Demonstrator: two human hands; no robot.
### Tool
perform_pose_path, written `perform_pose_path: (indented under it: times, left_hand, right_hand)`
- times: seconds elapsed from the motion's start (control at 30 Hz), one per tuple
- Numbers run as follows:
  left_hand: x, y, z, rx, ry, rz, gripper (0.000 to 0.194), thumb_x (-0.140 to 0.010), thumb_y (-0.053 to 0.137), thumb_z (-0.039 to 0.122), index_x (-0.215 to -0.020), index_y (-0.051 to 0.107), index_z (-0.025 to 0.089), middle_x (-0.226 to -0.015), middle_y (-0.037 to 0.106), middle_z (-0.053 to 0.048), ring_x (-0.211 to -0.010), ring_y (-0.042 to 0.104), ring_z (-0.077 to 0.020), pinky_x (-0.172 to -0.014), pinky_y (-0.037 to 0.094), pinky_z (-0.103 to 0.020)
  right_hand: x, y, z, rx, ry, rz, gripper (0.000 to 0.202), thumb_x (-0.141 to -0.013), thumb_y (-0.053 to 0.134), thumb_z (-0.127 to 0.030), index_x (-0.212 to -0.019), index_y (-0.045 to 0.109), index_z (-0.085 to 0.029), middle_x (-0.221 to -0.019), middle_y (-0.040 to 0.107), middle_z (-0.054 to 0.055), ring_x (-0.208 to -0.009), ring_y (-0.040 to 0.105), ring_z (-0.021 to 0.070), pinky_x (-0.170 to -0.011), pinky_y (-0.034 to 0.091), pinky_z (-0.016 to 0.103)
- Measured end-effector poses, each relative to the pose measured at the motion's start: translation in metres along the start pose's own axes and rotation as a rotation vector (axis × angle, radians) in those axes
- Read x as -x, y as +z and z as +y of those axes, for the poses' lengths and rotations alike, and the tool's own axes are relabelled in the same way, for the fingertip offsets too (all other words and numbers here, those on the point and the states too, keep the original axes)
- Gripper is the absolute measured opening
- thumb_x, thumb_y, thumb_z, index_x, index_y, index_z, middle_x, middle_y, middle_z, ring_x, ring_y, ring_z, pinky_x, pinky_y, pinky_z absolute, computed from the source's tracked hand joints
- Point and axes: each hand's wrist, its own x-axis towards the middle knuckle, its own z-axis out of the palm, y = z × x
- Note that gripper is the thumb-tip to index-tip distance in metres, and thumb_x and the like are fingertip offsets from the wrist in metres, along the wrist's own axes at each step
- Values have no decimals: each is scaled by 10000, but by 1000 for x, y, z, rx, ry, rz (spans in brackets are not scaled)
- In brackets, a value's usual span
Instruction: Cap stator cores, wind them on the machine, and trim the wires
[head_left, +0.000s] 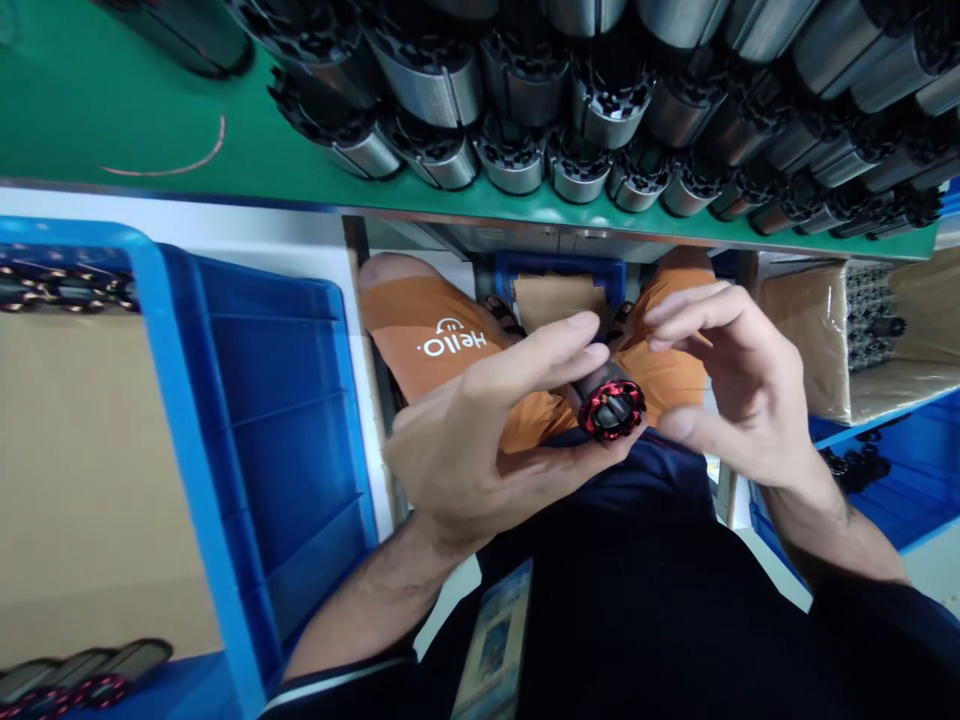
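My left hand (480,430) grips a small motor stator (592,382), a dark cylinder with red windings on the end that faces me. My fingers lie along its upper side, and others support it from below. Just to the right, my right hand (750,385) is curved with thumb and fingers apart, and I see nothing in it. A narrow gap lies between that hand and the stator. Both hands are above my lap, below the front edge of the green bench (56,95).
Silver stators with black end pieces (517,160) stand in rows on the bench, beside a loose copper wire (172,168). At left, a blue crate (277,400) holds cardboard and wound stators (101,690). A plastic-lined box (806,340) of parts sits at right, by blue bins.
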Motion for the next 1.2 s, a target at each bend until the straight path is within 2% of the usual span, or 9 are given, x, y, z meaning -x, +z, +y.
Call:
perform_pose_path:
  times: [0.13,0.23,0.37,0.47,0.57,0.73,0.9,1.03,1.2]
  left_hand:
    - [-9,1,1,-42,120,7,440,-972,1010,423,-1359,833,309,-1186,946,21,-908,937,-239,-819,804,-348]
    - [-13,0,2,-112,113,27,301,-930,1024,353,-1182,868,301,-1052,930,26,-839,902,-203,-689,737,-314]
    - [-7,-1,-1,-62,19,70,304,-930,1015,426,-1175,865,326,-1017,912,39,-779,858,-186,-692,706,-355]
    - [-3,-2,-3,-12,-88,43,321,-997,929,578,-1192,863,331,-1025,921,26,-786,860,-216,-693,689,-420]
    - [-6,-3,-1,-5,-80,-27,299,-1054,889,545,-1253,851,325,-1073,928,8,-851,878,-235,-709,694,-431]
    - [-17,12,2,-79,87,144,268,-1077,884,440,-1223,761,252,-1013,857,-28,-915,809,-202,-798,717,-355]
    - [-9,29,-2,-86,68,81,210,-1099,756,386,-1213,679,228,-1103,786,-99,-1095,796,-235,-859,697,-355]
    - [-3,27,-3,-167,102,61,272,-1111,768,486,-1227,669,261,-1104,787,-104,-1066,805,-258,-816,681,-381]
    - [-7,25,2,-288,180,103,127,-1099,750,333,-1207,714,275,-1097,784,-86,-936,730,-227,-781,622,-387]
  right_hand:
    - [-9,1,-3,87,-130,-66,134,-1012,979,-390,-1030,893,-288,-1228,843,70,-1162,797,265,-1094,676,484]
    - [-8,2,11,-46,-81,85,157,-1062,934,-411,-990,869,-288,-1077,829,38,-1006,784,222,-975,675,423]
    - [5,6,22,-13,-125,315,234,-1051,931,-537,-1122,869,-322,-1174,831,47,-1094,788,246,-994,660,430]
    - [15,12,13,142,-268,227,386,-909,1070,-448,-1230,892,-326,-1237,840,68,-1158,786,279,-1023,665,452]
    - [18,15,1,194,-291,141,194,-979,989,-274,-1147,901,-314,-1203,833,59,-1093,791,247,-954,691,420]
    - [12,7,-1,274,-310,132,189,-977,975,-193,-1108,897,-303,-1139,837,29,-1045,789,224,-976,694,420]
    - [15,22,5,-32,-74,203,25,-1057,925,-294,-1073,908,-303,-1064,846,14,-992,801,181,-927,702,352]
    - [24,45,10,-371,246,150,256,-997,998,-441,-1228,938,-349,-1076,906,4,-953,853,185,-912,763,356]
    - [25,50,14,-451,224,194,108,-972,1026,-369,-1060,964,-359,-1059,910,1,-992,861,180,-949,760,341]
